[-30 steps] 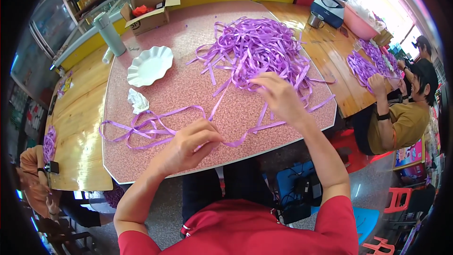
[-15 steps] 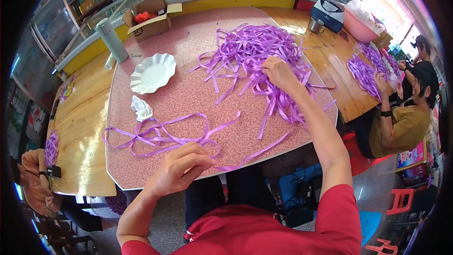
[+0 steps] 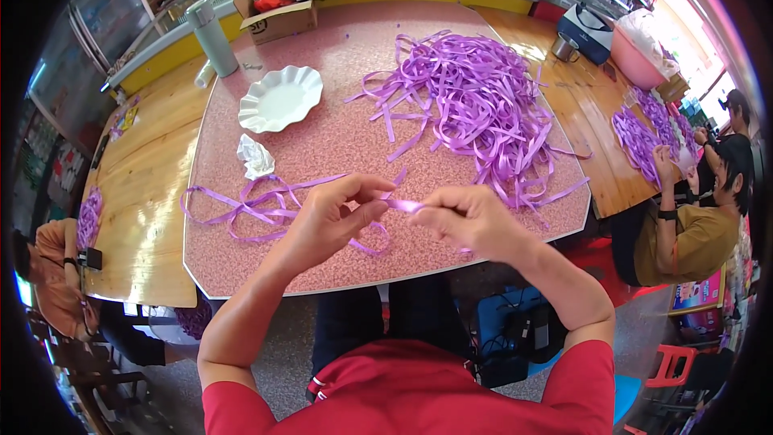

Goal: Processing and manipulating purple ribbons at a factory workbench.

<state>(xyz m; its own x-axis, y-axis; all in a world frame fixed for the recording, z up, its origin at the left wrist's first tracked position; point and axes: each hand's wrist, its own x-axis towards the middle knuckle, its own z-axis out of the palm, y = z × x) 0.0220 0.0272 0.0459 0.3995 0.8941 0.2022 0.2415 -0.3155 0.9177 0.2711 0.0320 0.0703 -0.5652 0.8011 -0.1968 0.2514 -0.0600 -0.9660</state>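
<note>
Between my two hands a short stretch of purple ribbon (image 3: 403,205) runs taut above the near part of the pink speckled tabletop. My left hand (image 3: 338,213) pinches it at one end between thumb and fingers. At the other end my right hand (image 3: 471,221) grips it with the fingertips. Loops of purple ribbon (image 3: 258,211) lie on the table to the left, partly behind my left hand. Beyond my right hand spreads a big tangled heap of purple ribbons (image 3: 475,97).
A white scalloped plate (image 3: 282,101) and crumpled white tissue (image 3: 255,156) lie at left. Behind them stand a pale green flask (image 3: 212,39) and an open cardboard box (image 3: 278,20). People sit at both sides, one in a mustard shirt (image 3: 692,234) by more ribbon.
My right hand has come back from the heap toward me and meets the ribbon beside my left hand. The left hand has lifted slightly farther over the table. The view has shifted a little.
</note>
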